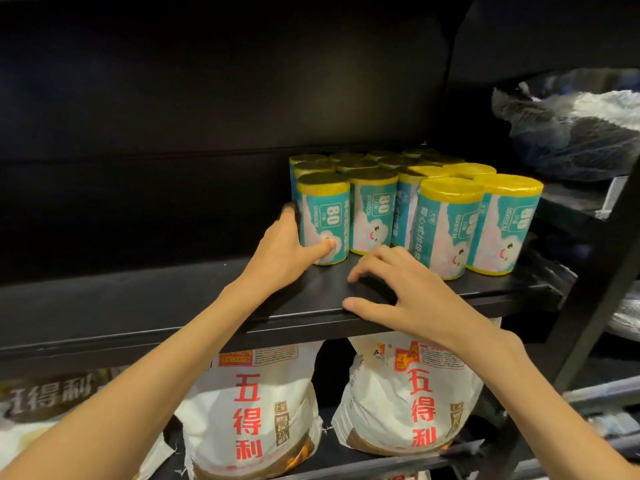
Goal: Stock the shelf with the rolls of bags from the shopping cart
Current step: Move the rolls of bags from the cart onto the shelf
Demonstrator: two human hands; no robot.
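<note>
Several rolls of bags in teal-and-white wrappers with yellow ends stand upright in rows at the right end of a black shelf (173,306). My left hand (287,247) grips the front-left roll (323,216), fingers round its left side and thumb across its front. My right hand (408,292) rests on the shelf board just in front of the rolls, fingers spread and lightly bent, holding nothing. To its right stand two front rolls (446,230) close to the shelf edge. The shopping cart is not in view.
The shelf's left half is bare black board. White flour sacks (256,410) with red characters sit on the shelf below. A black upright post (595,289) bounds the shelf at the right, with plastic-wrapped dark bundles (571,126) on the neighbouring rack.
</note>
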